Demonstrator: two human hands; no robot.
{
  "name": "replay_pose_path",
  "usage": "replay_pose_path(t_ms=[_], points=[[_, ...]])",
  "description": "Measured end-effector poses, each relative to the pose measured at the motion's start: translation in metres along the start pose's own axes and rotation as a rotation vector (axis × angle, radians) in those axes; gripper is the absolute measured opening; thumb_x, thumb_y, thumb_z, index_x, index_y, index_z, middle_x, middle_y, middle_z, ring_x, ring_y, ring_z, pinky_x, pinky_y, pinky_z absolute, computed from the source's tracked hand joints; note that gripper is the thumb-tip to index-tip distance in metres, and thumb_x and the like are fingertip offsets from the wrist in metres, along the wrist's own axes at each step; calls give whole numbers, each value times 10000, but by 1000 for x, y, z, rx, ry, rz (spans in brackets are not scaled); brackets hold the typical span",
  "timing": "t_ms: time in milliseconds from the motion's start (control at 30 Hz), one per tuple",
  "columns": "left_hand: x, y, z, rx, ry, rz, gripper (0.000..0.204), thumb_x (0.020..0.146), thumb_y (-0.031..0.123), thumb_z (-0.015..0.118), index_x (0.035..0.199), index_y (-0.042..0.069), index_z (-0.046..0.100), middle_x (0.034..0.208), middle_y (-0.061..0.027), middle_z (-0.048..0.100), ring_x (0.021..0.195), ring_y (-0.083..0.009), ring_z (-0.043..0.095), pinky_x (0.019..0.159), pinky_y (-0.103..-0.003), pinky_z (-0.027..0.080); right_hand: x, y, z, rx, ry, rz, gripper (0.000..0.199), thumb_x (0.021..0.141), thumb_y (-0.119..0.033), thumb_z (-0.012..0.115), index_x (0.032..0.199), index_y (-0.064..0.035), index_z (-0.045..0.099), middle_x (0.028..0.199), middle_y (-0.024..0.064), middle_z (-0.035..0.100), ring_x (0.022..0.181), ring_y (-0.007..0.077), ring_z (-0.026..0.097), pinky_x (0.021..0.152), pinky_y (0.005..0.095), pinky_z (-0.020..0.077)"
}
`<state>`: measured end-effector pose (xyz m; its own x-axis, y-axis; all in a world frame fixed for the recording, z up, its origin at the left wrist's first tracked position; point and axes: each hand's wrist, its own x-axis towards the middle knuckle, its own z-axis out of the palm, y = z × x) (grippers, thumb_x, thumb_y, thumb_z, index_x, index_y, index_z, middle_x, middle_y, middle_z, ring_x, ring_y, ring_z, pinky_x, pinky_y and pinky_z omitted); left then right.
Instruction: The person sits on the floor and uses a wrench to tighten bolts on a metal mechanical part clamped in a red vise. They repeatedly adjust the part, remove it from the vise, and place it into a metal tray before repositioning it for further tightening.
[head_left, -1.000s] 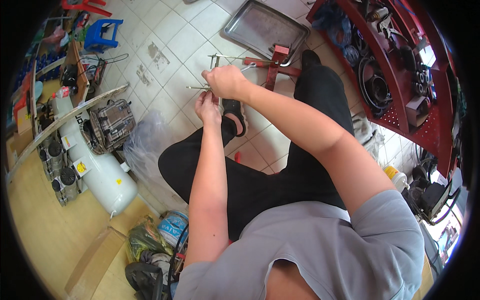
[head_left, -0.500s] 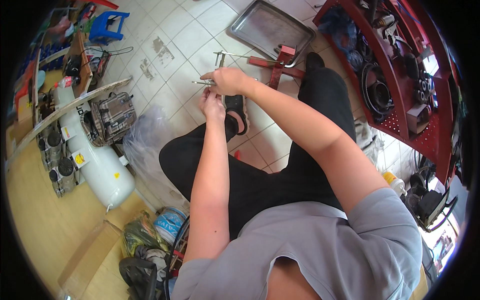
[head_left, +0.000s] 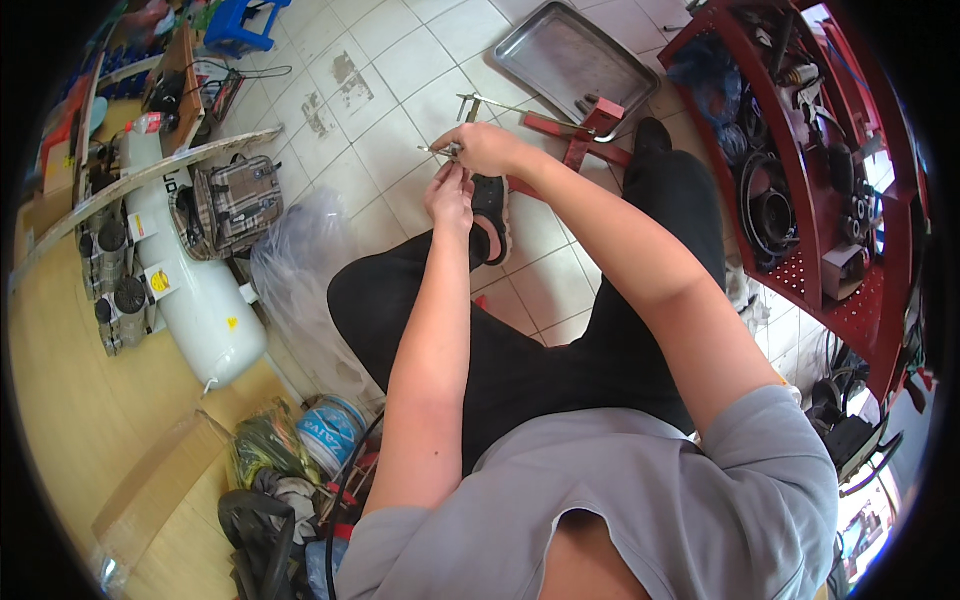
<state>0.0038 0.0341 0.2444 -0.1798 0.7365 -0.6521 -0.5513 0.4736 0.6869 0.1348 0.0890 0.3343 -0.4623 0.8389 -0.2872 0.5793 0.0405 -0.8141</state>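
Note:
My hands meet over the floor in front of my knees. A small, thin metal piece (head_left: 440,151) sticks out to the left from between the fingers. My right hand (head_left: 486,150) is closed round it from above, its fingers bent. Just below, my left hand (head_left: 450,198) pinches upward at the same piece with its fingertips. The fingers cover most of the piece, so its exact kind cannot be made out. Just beyond the hands is a metal rod with a bent end (head_left: 474,101), running to a red metal stand (head_left: 590,130).
A grey metal tray (head_left: 540,35) lies on the tiles behind the stand. Red shelving (head_left: 830,305) with parts stands at right. At left are a white tank (head_left: 200,310), a plaid bag (head_left: 238,200), clear plastic sheeting (head_left: 300,255) and a blue stool (head_left: 240,28).
The whole view has shifted, so floor things sit further right. My left fingertips have come up closer to the metal piece; both hands stay together by the rod.

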Motion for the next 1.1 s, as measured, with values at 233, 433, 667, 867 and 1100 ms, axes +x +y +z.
replay_pose_path(t_ms=[233, 433, 667, 867, 1100], points=[[-2, -2, 0, -85, -60, 44, 284, 849, 87, 640, 1102, 37, 522, 956, -41, 611, 869, -159, 594, 745, -319, 458, 8, 21, 9, 96, 162, 10, 357, 775, -58, 513, 1109, -69, 638, 1035, 207, 640, 974, 334, 609, 856, 386, 464], [0, -4, -3, -74, -20, -211, 290, 903, 291, 589, 1054, 47, 546, 930, -44, 613, 828, -170, 600, 711, -307, 474, 8, 31, 11, 11, 56, 105, 354, 744, -81, 503, 1063, -51, 651, 1000, 211, 645, 951, 339, 613, 853, 391, 466], [-3, -3, -2, 20, -45, -135, 240, 864, 212, 654, 1046, 79, 574, 879, -3, 625, 762, -121, 596, 564, -238, 441, 7, 37, 14, 21, 72, 81, 346, 731, -86, 490, 1025, -53, 670, 933, 217, 656, 893, 346, 631, 817, 395, 482], [0, -4, -7, 21, -93, -88, 259, 866, 227, 648, 1061, 73, 574, 907, -2, 625, 760, -113, 591, 570, -245, 434, 8, 42, 22, -40, 89, 70, 350, 735, -86, 485, 1029, -71, 675, 947, 219, 652, 889, 347, 633, 804, 392, 487], [-3, -1, -7, 61, -59, -209, 267, 884, 289, 619, 1057, 89, 579, 936, -1, 623, 769, -113, 585, 581, -250, 419, 6, 47, 24, -15, 86, 104, 324, 731, -84, 508, 1010, -50, 669, 960, 220, 645, 944, 355, 615, 844, 423, 476]])
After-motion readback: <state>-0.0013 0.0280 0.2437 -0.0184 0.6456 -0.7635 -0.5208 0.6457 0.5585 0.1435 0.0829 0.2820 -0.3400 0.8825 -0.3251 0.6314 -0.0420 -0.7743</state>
